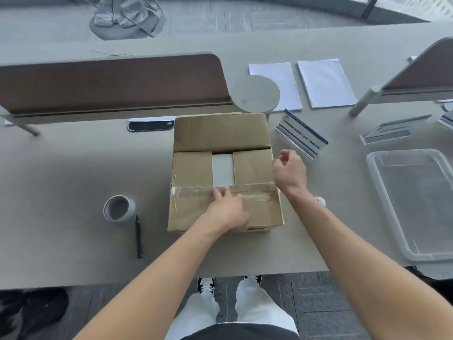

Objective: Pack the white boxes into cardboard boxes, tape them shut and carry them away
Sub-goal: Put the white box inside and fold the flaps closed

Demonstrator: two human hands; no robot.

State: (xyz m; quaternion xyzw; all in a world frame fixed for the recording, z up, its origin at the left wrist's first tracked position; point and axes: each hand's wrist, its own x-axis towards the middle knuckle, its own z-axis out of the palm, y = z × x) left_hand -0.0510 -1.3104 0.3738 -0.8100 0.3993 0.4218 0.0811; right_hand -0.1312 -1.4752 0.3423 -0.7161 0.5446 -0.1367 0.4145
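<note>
A roll of tape [119, 208] stands left of the cardboard box [225, 173] in front of me. My left hand [226, 209] presses flat on the near flap; a white box [223, 170] shows between the side flaps. My right hand [289, 171] hovers at the box's right edge — fingers loosely curled, holding nothing.

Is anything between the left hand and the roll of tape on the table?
Nothing visible. The left hand rests on the cardboard box; the tape roll stands to its left across bare table, a black pen beside it.
</note>
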